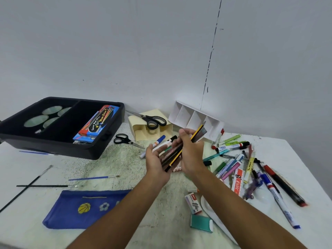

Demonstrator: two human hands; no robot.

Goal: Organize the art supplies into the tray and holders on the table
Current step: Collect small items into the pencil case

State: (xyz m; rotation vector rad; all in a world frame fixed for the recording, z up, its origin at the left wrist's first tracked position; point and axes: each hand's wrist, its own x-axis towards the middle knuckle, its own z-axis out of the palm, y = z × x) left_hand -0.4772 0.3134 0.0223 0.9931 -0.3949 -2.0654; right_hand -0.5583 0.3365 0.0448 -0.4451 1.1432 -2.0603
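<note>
Both hands hold a bundle of pencils (pixel 179 150) above the middle of the table. My left hand (pixel 156 159) cups the bundle's lower end from the left; my right hand (pixel 190 150) grips it from the right. A black tray (pixel 59 141) at the left holds a water-colour box (pixel 98 122). The cream holder (pixel 142 130) lies behind the hands with black scissors (pixel 152 120) on it. A white divided holder (pixel 195 118) leans at the wall. Several markers and pens (pixel 237 159) are scattered on the right.
A blue pencil pouch (pixel 84 207) lies near the front left. Paint brushes (pixel 45 185) are at the left, small scissors (pixel 125 139) beside the tray. A staples box (pixel 194 203), a green eraser (pixel 201 222) and a white palette (pixel 215 218) sit at the front right.
</note>
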